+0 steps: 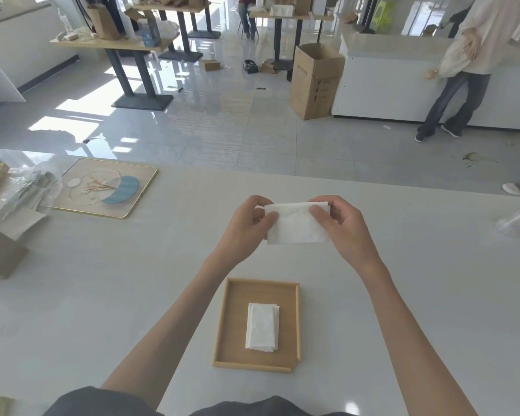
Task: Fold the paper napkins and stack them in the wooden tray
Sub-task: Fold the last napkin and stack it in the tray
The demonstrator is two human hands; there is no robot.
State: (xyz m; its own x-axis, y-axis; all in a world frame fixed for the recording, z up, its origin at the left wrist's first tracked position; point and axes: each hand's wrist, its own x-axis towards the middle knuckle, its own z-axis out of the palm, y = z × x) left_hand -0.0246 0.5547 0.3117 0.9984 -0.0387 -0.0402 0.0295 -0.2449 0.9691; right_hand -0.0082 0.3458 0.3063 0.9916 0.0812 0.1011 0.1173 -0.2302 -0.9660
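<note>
Both hands hold one white paper napkin (296,225) up above the white table (403,295), beyond the far edge of the wooden tray (231,325). The left hand (246,226) pinches the napkin's upper left corner, thumb on the near face and fingers curled behind it. The right hand (342,223) pinches the upper right corner the same way, thumb lying across the front. The napkin hangs between them as a wide rectangle, with its top edge doubled over into a narrow band.

The tray sits on the table close to the person, between the two forearms. Inside it, a little right of the middle, lies a folded napkin stack (262,327), long side running away from the person, not touching the tray walls.

Far left on the table rests a gold-rimmed decorative board (108,187), with crumpled clear plastic (24,190) just beside it
</note>
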